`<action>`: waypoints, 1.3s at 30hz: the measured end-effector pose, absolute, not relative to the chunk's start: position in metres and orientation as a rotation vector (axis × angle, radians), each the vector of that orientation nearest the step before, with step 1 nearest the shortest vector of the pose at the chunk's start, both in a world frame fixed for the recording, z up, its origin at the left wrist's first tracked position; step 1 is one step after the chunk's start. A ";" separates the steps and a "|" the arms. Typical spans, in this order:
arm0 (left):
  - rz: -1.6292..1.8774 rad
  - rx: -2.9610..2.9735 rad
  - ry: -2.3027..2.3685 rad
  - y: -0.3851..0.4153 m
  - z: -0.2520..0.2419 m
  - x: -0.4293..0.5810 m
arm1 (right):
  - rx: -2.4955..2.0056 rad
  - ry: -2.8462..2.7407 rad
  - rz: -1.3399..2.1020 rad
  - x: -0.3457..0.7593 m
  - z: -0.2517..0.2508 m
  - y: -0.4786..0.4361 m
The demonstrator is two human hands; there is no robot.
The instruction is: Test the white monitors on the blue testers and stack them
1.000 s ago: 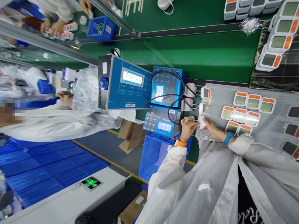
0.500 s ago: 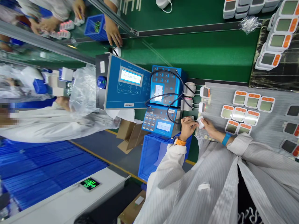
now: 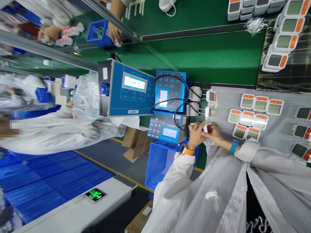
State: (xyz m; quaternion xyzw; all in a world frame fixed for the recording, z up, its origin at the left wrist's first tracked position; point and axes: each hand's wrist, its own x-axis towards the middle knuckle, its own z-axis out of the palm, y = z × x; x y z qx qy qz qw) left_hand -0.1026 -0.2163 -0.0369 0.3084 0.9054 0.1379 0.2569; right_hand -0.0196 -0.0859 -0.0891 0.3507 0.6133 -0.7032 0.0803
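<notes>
- White casing rims the small unit, low at the near edge of the grey mat; half a second ago only its pale side showed, and now its dark, red-edged face is turned outward.
- To me that means it is being reoriented between the fingers, not put down.
- The left hand is closed to a pinch at its left side; the right hand is curled around it from behind, fingers partly hidden.
- Across the counter, a co-worker's hand has drawn together around something white.
- Counting: one unit held; two plugged units just beyond it; two white cylinders behind those.
- Three blue instruments.
- Eight flat units on the mat, in rows of three, three and two; three darker-screened units at the right edge.
- Stacked units: too overlapped to count.
</notes>
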 end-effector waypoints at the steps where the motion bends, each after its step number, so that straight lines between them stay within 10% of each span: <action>1: 0.382 0.839 2.439 -0.216 -0.036 -0.103 | 0.992 1.882 -2.067 -0.016 -0.090 -0.081; 16: -0.060 0.963 2.371 -0.199 -0.025 -0.120 | 0.825 2.027 -2.038 0.063 -0.076 0.041; 22: 0.060 0.963 2.556 -0.185 0.001 -0.122 | 1.214 2.805 -1.311 0.150 -0.032 0.171; 27: 0.480 1.239 2.310 -0.080 0.004 -0.105 | 1.203 3.007 -0.284 0.185 -0.019 0.313; 39: 0.695 1.670 1.870 0.220 -0.063 0.003 | 0.932 2.902 -0.337 0.178 -0.054 0.360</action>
